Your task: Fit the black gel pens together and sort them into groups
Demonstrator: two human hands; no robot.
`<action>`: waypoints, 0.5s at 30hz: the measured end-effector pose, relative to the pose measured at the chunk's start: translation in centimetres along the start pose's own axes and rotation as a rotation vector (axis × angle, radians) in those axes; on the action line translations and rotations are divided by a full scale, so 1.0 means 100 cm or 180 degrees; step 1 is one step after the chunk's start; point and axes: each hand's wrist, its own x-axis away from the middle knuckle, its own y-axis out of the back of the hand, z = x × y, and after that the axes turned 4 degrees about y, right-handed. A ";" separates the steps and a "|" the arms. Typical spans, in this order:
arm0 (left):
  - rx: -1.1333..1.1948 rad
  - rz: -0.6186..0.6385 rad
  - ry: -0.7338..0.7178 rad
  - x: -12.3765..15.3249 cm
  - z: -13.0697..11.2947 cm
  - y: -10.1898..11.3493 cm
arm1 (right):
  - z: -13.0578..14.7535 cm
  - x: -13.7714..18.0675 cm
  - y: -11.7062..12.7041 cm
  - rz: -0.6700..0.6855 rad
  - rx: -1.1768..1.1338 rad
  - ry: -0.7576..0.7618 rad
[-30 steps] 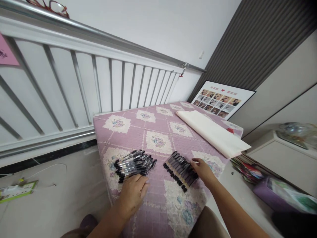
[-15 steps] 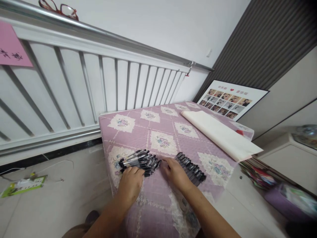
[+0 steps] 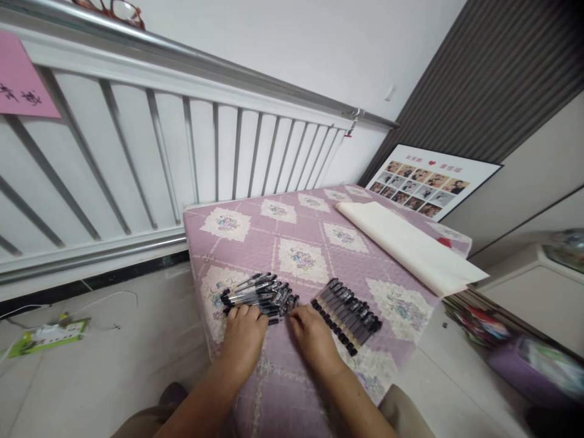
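A loose pile of black-capped pens [image 3: 258,294] lies on the purple patterned tablecloth [image 3: 314,237]. To its right a neat row of black pens [image 3: 347,315] lies side by side. My left hand [image 3: 244,336] rests palm down with its fingertips on the near edge of the pile. My right hand [image 3: 314,336] lies beside it, its fingertips touching the pile's right end near the gap between pile and row. Both hands' fingers are stretched forward, and nothing is lifted.
A rolled cream sheet [image 3: 410,246] lies along the table's right side, with a framed photo collage [image 3: 426,180] leaning behind it. White railing [image 3: 182,152] runs along the left, red glasses [image 3: 114,9] on top. Colourful clutter [image 3: 479,322] lies low on the right.
My right hand moved left from the neat row to the loose pile. My left hand edged forward onto the pile. The camera shifted slightly.
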 end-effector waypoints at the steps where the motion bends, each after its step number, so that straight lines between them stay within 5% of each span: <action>1: -0.0001 0.0000 0.0009 0.000 0.000 0.000 | 0.002 0.002 -0.003 0.0040 -0.0049 0.0009; 15: -0.0092 0.0053 0.0053 0.002 -0.002 0.001 | 0.015 -0.011 -0.010 0.0197 -0.0011 -0.0206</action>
